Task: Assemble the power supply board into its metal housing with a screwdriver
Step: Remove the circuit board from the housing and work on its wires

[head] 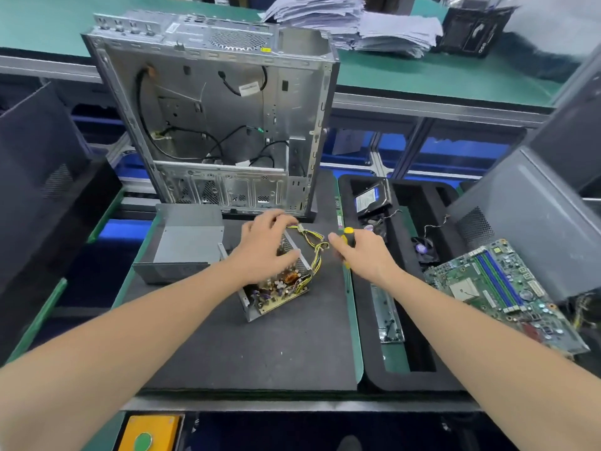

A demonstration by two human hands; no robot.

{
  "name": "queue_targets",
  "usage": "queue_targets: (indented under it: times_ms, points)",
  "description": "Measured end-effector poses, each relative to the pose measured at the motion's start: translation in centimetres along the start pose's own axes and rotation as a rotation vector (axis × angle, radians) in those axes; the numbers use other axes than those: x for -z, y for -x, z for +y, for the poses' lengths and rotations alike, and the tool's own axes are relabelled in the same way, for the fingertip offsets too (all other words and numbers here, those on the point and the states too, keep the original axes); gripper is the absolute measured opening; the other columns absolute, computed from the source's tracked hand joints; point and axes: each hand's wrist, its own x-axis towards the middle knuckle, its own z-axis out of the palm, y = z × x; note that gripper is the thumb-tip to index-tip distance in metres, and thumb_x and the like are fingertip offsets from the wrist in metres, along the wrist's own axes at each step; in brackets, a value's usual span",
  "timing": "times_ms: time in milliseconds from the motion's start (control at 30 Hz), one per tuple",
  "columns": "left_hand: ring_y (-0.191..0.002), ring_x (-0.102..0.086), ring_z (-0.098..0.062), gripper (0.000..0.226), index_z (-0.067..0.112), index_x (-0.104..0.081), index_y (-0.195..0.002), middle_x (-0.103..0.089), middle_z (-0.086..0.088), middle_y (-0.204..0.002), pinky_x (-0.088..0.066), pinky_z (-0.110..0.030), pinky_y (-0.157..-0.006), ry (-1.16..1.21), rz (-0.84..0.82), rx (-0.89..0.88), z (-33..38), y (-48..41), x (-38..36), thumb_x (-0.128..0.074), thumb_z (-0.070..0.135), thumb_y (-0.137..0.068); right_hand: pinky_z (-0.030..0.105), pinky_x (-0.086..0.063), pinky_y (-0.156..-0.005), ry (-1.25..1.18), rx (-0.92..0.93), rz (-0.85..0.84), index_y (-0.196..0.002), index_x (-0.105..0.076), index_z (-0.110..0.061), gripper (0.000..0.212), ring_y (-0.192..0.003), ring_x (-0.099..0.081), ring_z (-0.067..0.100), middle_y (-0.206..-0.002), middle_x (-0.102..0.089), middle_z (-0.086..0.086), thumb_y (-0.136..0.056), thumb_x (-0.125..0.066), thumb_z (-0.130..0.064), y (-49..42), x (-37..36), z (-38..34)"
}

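The left hand [263, 245] reaches over the far end of the metal housing [248, 304], fingers curled down over its perforated wall beside the yellow-and-black wire bundle [317, 249]. The right hand [361, 252] grips a yellow-and-black screwdriver [348, 234], shaft pointing down, near the right edge of the black mat [260, 349].

The housing lies skewed mid-mat, with bare mat toward the near edge. A grey cover [185, 245] sits just left, an open computer chassis [221, 125] stands behind, and a foam tray [374, 369] borders the right.

The power supply board [276, 296] sits inside the housing, its copper coil and capacitors exposed.
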Motion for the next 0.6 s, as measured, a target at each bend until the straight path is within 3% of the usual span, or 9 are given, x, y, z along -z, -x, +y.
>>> queue_targets:
  times_ms: [67, 167, 267, 400, 500, 600]
  points:
    - [-0.145, -0.030, -0.021, 0.039, 0.034, -0.057, -0.130, -0.039, 0.000, -0.151, -0.016, -0.048, -0.118, -0.075, 0.041, -0.085, 1.6, -0.5, -0.8, -0.059, 0.048, -0.094, 0.024, -0.033, -0.062, 0.095, 0.083, 0.141, -0.058, -0.057, -0.019, 0.054, -0.066, -0.054, 0.011, -0.067, -0.059, 0.003, -0.099, -0.061, -0.054, 0.4, 0.7, 0.8]
    - [-0.141, -0.035, -0.018, 0.029, 0.038, -0.063, -0.126, -0.045, 0.003, -0.146, -0.017, -0.048, -0.115, -0.160, -0.011, -0.218, 3.6, -1.0, -2.1, -0.056, 0.036, -0.098, 0.031, -0.040, -0.073, 0.091, 0.232, 0.202, -0.082, -0.070, -0.011, 0.034, -0.079, -0.055, 0.020, -0.085, -0.056, 0.004, -0.095, -0.073, -0.043, 1.6, 1.1, 2.3]
    - [-0.147, -0.023, -0.017, 0.031, 0.045, -0.064, -0.124, -0.039, 0.005, -0.153, -0.012, -0.049, -0.115, -0.264, -0.122, -0.193, 4.5, -1.1, -2.9, -0.043, 0.035, -0.103, 0.038, -0.047, -0.094, 0.214, 0.337, 0.034, -0.107, -0.074, -0.007, 0.019, -0.103, -0.061, 0.028, -0.113, -0.062, 0.009, -0.095, -0.075, -0.023, 2.9, -0.1, 4.0]
    - [-0.153, -0.012, -0.024, 0.035, 0.046, -0.060, -0.124, -0.028, 0.001, -0.163, -0.008, -0.056, -0.119, -0.428, -0.203, -0.045, 5.1, -1.0, -3.2, -0.032, 0.039, -0.104, 0.046, -0.048, -0.101, 0.352, 0.457, -0.259, -0.127, -0.067, -0.007, 0.034, -0.118, -0.058, 0.034, -0.137, -0.050, 0.012, -0.095, -0.056, 0.002, 5.0, -2.6, 6.1]
    - [-0.153, -0.013, -0.022, 0.036, 0.049, -0.067, -0.117, -0.029, 0.000, -0.163, -0.008, -0.054, -0.119, -0.304, -0.195, 0.056, 5.7, -1.3, -3.0, -0.039, 0.033, -0.101, 0.035, -0.047, -0.104, 0.366, 0.540, -0.356, -0.134, -0.065, -0.013, 0.042, -0.120, -0.057, 0.028, -0.142, -0.047, 0.006, -0.095, -0.054, 0.000, 5.4, -3.1, 6.8]
    - [-0.150, -0.021, -0.017, 0.035, 0.046, -0.073, -0.109, -0.036, 0.000, -0.157, -0.012, -0.047, -0.117, -0.177, -0.140, 0.108, 6.4, -1.3, -3.1, -0.047, 0.026, -0.097, 0.024, -0.033, -0.113, 0.297, 0.559, -0.396, -0.143, -0.057, -0.016, 0.049, -0.133, -0.048, 0.018, -0.145, -0.049, 0.001, -0.095, -0.059, -0.007, 4.8, -2.5, 7.3]
